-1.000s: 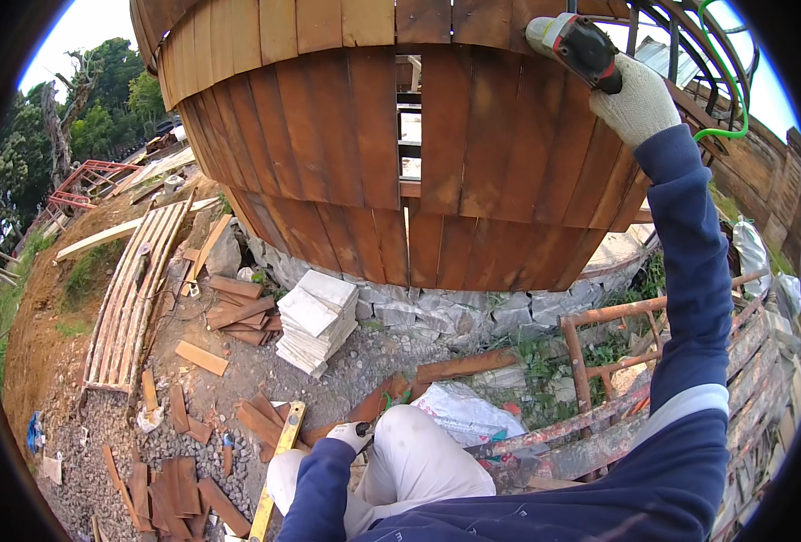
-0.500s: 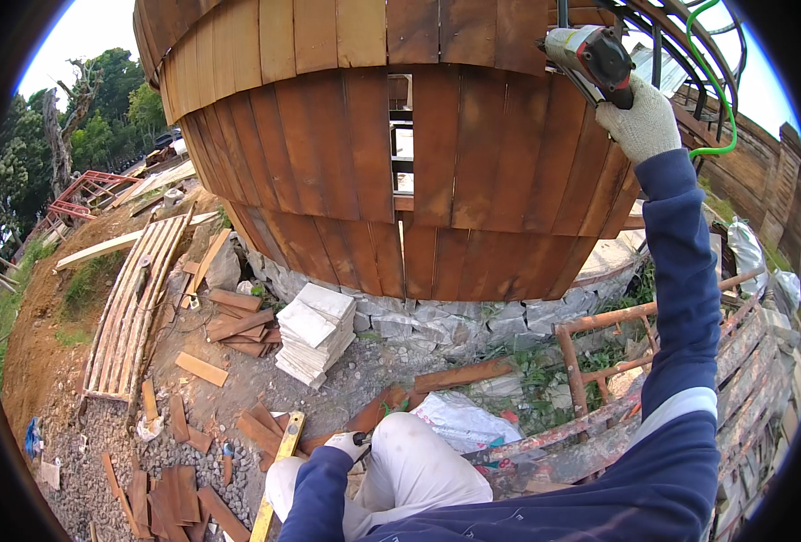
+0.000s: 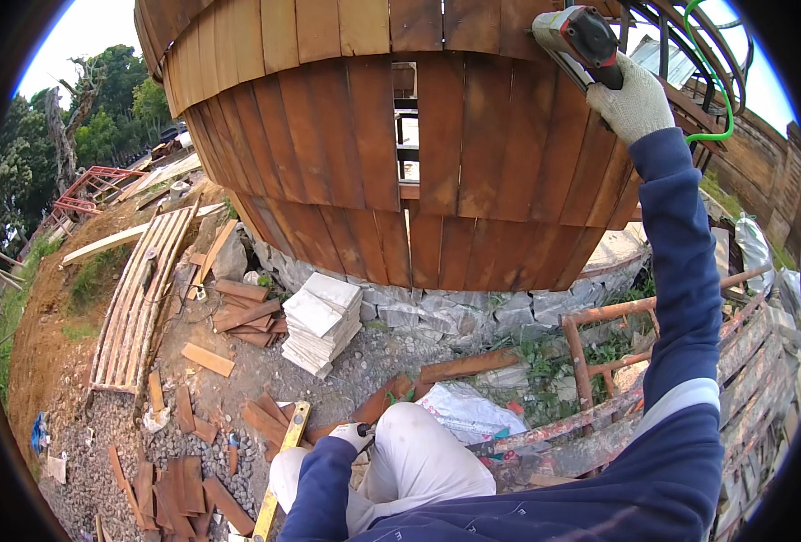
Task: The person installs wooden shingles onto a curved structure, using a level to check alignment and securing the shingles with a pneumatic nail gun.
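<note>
Right hand (image 3: 635,103): is gripping nail gun (image 3: 581,38) near lower edge of upper boards (image 3: 417,25)
Left hand (image 3: 350,437): is clasping dark handle (image 3: 365,430)

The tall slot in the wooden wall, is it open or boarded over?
Open: dark crossbars with brightness between them show through the slot, between brown boards.

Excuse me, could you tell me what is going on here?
A person's gloved right hand holds up a nail gun-like power tool by the curved wall of brown wooden boards; whether its nose touches them is unclear. The gloved left hand, low by the knee, holds a small dark object. A narrow gap shows between the boards. Below stand stacked white slabs, with loose boards on the ground.
</note>
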`<control>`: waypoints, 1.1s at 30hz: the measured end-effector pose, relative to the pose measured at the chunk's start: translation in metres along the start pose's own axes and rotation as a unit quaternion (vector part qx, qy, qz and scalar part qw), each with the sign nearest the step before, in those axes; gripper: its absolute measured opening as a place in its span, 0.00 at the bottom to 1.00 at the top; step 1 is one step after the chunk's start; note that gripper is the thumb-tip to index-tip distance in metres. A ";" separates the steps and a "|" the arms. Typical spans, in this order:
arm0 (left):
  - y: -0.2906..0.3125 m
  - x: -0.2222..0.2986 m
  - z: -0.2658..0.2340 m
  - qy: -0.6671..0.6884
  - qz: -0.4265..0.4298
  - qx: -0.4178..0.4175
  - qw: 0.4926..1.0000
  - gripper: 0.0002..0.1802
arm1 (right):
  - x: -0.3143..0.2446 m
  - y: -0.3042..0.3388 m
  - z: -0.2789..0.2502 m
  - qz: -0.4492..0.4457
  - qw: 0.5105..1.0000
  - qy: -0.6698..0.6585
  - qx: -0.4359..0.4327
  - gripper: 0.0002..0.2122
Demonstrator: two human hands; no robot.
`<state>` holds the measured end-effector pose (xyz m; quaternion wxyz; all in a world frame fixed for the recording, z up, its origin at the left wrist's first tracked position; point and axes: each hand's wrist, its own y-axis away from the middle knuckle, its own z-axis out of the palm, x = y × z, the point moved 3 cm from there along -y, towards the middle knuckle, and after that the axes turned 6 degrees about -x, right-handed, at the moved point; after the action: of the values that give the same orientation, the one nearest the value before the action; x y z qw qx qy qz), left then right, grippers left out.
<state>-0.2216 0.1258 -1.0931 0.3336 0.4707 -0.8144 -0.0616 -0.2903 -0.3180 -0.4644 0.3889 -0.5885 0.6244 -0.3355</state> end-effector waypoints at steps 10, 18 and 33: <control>0.013 0.004 -0.007 0.004 0.011 0.029 0.999 0.20 | 0.018 0.005 0.005 0.082 0.975 -0.189 -0.087 0.12; 0.009 0.016 -0.007 0.007 0.005 -0.013 1.000 0.22 | 0.070 0.020 0.040 0.175 0.746 -0.639 -0.070 0.14; 0.029 0.015 -0.007 0.024 -0.053 -0.028 0.998 0.18 | -0.059 0.182 0.045 -0.284 0.950 0.070 -0.106 0.23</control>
<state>-0.2435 0.1314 -1.0683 0.3627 0.5046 -0.7782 -0.0906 -0.3368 -0.2428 -0.6397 0.1684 -0.7544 0.4891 -0.4041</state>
